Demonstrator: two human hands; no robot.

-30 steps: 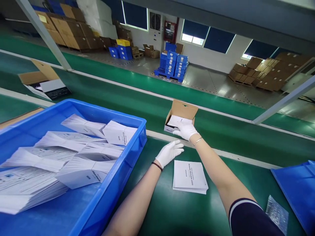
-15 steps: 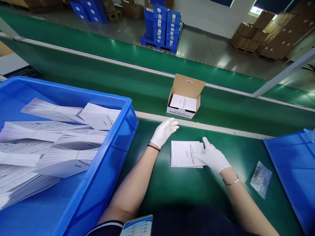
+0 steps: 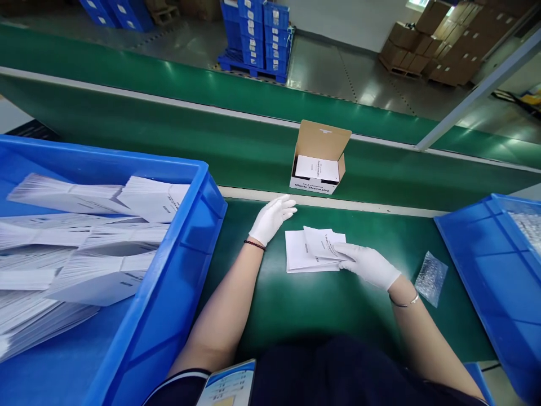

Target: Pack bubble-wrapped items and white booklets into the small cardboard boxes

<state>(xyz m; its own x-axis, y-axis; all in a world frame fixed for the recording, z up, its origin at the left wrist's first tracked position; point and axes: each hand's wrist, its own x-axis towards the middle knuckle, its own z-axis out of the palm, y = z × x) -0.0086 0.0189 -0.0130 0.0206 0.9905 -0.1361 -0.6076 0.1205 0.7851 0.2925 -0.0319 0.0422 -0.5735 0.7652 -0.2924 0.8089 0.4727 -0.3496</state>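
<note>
I see right hand (image 3: 367, 265) fingers pinching top leaflet (image 3: 323, 243), skewed to part it from stack (image 3: 298, 256); left hand (image 3: 270, 217) flat, fingers together, bracing on tabletop (image 3: 321, 304).

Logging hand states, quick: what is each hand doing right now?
Left hand: open, palm down on the green table, holding nothing.
Right hand: closed on the top booklet of the small stack.

The top booklet (image 3: 322, 242) is being pinched by the gloved right hand (image 3: 368, 264) over a small stack (image 3: 297, 260) at 12 o'clock. The left hand (image 3: 270, 217) is being rested flat, fingers spread, on the green table (image 3: 321, 307) at 11 o'clock. Beyond, an open cardboard box (image 3: 322, 148) is being borne by the belt (image 3: 169, 141).
</note>
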